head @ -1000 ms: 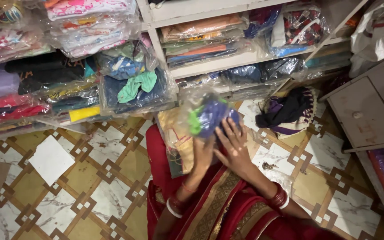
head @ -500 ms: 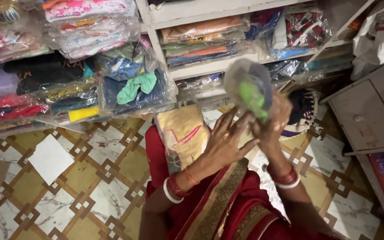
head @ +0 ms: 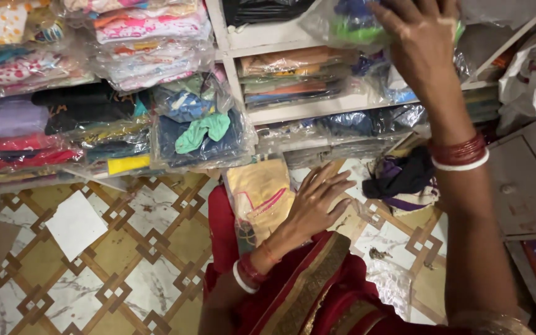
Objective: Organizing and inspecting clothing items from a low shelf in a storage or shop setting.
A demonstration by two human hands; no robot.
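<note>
Right hand (head: pixel 420 46) is raised to the upper shelf (head: pixel 268 37), fingers curled over a clear plastic packet of blue and green cloth (head: pixel 348 22), so grip is closed on the packet, which sits at shelf level w/ its left end against or just over the shelf edge; can't tell if it rests on the board yet. Left hand (head: pixel 317 205) is low, fingers spread and apart, palm flat on a yellow-orange packet (head: pixel 262 198) lying on the lap/floor just in front of the red sari (head: pixel 317 291); pressing, not gripping. Progress, as a judgement: one packet almost stowed, not let go; the yellow-orange one not yet lifted. A dark purple-black cloth bundle (head: pixel 404 180) lies loose on the patterned floor tiles (head: pixel 113 248) near the shelves, also unshelved. Shelves to the left already hold many wrapped cloth stacks (head: pixel 138 37).
</note>
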